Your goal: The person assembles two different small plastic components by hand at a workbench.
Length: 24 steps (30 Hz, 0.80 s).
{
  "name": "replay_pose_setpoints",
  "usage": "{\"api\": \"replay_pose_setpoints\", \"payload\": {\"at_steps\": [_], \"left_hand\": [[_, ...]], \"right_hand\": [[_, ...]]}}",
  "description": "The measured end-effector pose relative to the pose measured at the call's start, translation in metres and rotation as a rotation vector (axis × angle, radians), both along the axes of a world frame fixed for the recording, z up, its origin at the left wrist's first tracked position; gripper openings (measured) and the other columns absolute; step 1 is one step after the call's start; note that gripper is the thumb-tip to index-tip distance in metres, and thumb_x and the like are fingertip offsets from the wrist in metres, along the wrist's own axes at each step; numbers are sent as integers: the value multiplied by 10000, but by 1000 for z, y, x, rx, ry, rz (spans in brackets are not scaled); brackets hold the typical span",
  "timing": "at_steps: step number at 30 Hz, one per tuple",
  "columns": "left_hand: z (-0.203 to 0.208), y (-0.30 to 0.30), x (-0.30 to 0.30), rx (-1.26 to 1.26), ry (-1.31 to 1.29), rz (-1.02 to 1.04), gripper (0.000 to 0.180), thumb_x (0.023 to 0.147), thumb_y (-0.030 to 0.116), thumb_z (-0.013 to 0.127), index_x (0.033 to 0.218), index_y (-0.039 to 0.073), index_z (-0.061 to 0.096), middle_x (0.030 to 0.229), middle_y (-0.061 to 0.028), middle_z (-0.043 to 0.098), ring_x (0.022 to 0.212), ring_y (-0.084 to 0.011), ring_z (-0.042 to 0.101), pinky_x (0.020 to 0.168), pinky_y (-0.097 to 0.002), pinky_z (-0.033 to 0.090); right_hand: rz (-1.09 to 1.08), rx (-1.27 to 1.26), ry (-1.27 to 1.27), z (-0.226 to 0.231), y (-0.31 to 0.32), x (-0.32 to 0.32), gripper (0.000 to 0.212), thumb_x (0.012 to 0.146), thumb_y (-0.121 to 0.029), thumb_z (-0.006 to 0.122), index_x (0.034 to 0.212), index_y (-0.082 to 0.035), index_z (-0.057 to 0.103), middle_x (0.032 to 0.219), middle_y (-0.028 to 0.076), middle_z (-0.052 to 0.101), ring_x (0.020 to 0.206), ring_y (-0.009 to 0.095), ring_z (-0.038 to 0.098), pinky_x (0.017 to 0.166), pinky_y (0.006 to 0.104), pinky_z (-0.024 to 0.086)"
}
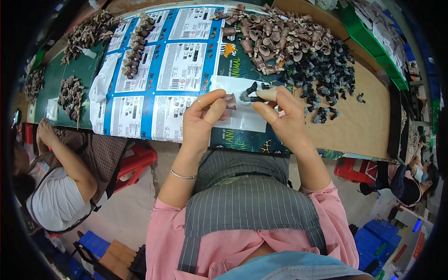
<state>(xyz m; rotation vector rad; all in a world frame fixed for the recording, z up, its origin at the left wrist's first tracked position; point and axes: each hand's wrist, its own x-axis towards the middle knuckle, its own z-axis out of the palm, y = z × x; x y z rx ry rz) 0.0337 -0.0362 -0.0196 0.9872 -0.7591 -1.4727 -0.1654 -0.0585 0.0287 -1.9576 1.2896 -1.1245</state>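
Between the fingertips of my left hand (205, 114) is a brownish hollow plastic part (230, 101), its wider end toward the right. My right hand (287, 116) pinches a small grey-and-black plastic piece (248, 94), held just right of the brown part; a small gap shows between them. Both hands are over a white sheet (240, 119) on the table. Beyond them lies a heap of brown hollow parts (275, 39), and to its right a pile of grey-and-black pieces (329, 70). A few more grey-and-black pieces (322, 115) lie close to my right hand.
Printed sheets (179, 70) cover the table's middle. A row of joined figures (135, 49) stands on them, left of centre. More brown pieces (71, 95) lie on a green surface near a white cloth (103, 79). A green bin (373, 51) is far right. Other people sit on both sides.
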Motion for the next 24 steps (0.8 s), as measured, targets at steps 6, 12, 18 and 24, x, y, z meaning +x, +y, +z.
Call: {"api": "replay_pose_setpoints", "payload": {"at_steps": [6,12,18,24], "left_hand": [[3,1,-4,109,332,-17,243,909,97,659,1149,62,654,1017,-42,688,796,-75,626,706,-217,531],[0,-3,-5,-112,191,172,244,902,65,662,1144,46,638,1039,-79,691,840,-96,633,704,-217,508],[4,-3,26,-275,-319,162,329,853,9,689,1174,34,620,1003,-72,692,793,-93,629,683,-229,508],[-4,-7,42,-369,-833,127,340,803,42,736,1129,43,642,912,-81,699,724,-133,648,650,-248,522]], "right_hand": [[120,-31,26,-1,1,18,223,774,-82,741,982,-32,678,797,76,573,645,218,578,560,314,463],[164,-108,153,-14,-5,36,170,791,-126,717,920,-43,644,804,82,558,704,273,603,574,366,479],[215,-336,436,-31,4,61,109,795,-160,687,824,-97,603,744,55,514,641,205,576,584,331,444],[160,-405,493,-20,6,57,119,799,-179,669,843,-116,579,752,43,488,635,200,565,579,342,409]]}}
